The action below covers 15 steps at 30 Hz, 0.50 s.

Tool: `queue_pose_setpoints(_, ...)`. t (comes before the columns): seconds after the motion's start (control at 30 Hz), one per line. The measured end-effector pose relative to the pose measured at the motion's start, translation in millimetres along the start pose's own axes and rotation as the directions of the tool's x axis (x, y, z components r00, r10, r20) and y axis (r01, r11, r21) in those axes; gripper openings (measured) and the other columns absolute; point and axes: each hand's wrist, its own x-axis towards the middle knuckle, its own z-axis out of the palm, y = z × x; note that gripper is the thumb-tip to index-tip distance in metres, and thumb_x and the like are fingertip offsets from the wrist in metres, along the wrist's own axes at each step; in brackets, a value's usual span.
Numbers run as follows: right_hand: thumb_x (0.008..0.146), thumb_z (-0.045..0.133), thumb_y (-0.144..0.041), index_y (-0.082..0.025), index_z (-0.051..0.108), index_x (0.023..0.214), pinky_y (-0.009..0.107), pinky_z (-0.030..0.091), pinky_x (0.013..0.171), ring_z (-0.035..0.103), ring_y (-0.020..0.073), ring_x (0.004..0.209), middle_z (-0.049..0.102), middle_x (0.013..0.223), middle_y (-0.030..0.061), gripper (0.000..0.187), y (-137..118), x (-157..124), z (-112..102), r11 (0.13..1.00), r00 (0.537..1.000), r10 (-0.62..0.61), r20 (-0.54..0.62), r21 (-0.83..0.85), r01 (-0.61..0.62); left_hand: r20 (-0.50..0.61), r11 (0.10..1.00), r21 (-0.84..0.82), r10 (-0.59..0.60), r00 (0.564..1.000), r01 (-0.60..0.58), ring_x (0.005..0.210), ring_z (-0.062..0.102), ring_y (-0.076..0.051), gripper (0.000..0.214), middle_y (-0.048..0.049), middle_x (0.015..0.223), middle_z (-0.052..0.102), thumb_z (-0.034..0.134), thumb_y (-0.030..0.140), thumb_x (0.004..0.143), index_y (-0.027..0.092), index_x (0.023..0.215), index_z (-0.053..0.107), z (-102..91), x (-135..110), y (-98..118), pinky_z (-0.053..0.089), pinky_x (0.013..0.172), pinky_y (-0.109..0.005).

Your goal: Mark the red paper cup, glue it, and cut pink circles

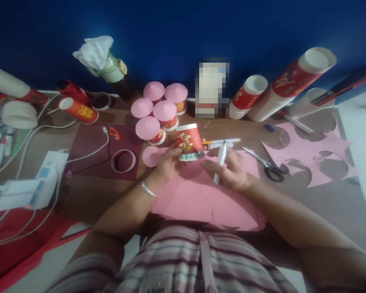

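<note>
Left hand (170,165) grips one cup (189,140), right hand (234,170) one marker (221,160), uncapped, I think; five pink cones (164,110) sit beyond the left.

The place looked like a craft corner, set up at a brown wooden table (247,131) against a deep-blue wall (158,36), though whether it belonged to a home or a classroom could not be told. Handiwork showed in the loose stack of pink paper sheets (198,199), the black-handled metal scissors (266,165), the pink paper offcut with round holes (312,142) and the red printed cups under pink paper cones (148,128). A white plastic power strip (50,175) trailing white cables (91,156) gave it an improvised, everyday air.
</note>
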Motion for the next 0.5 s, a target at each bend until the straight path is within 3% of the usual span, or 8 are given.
queue_pose_setpoints(0.17,0.094,0.071,-0.021,-0.027,0.059,0.124,0.034,0.058,0.071,0.064,0.0197,0.088,0.068,0.106,0.0063,0.032,-1,3,2,0.998,0.998,0.067,0.016,0.012,-0.067,0.031,1.0,0.019,-0.011,0.999,0.011,0.119,0.071,-0.035,0.057,-0.0118,0.114,0.078,0.083,0.041,0.072,0.017,0.122,0.068,-6.8,-1,-4,0.057,0.101,-0.047)
queue_pose_setpoints(0.3,0.094,0.067,-0.015,-0.028,0.06,0.125,0.033,0.053,0.066,0.062,0.0195,0.081,0.067,0.098,0.0047,0.035,2,0,7,0.994,0.992,0.105,0.066,0.01,-0.106,-0.041,0.967,0.209,0.161,0.986,-0.149,0.105,0.074,-0.027,0.057,-0.0076,0.11,0.077,0.086,0.038,0.075,0.021,0.124,0.063,-6.2,-1,-11,0.056,0.095,-0.043)
queue_pose_setpoints(0.43,0.096,0.065,-0.018,-0.029,0.058,0.125,0.035,0.053,0.067,0.063,0.0207,0.079,0.067,0.094,0.0043,0.032,3,-5,14,0.98,0.975,0.189,0.12,0.045,-0.195,-0.134,0.818,0.52,0.36,0.923,-0.244,0.096,0.07,-0.024,0.063,-0.0049,0.106,0.072,0.094,0.031,0.067,0.022,0.118,0.057,3.0,-4,-13,0.054,0.089,-0.042)
queue_pose_setpoints(0.5,0.096,0.064,-0.018,-0.029,0.057,0.127,0.036,0.056,0.071,0.066,0.022,0.084,0.069,0.099,0.0053,0.033,1,-5,17,0.971,0.969,0.209,0.132,0.089,-0.222,-0.129,0.715,0.643,0.452,0.883,-0.273,0.096,0.068,-0.024,0.062,-0.0041,0.103,0.068,0.095,0.031,0.066,0.023,0.113,0.056,6.5,-4,-14,0.053,0.091,-0.043)
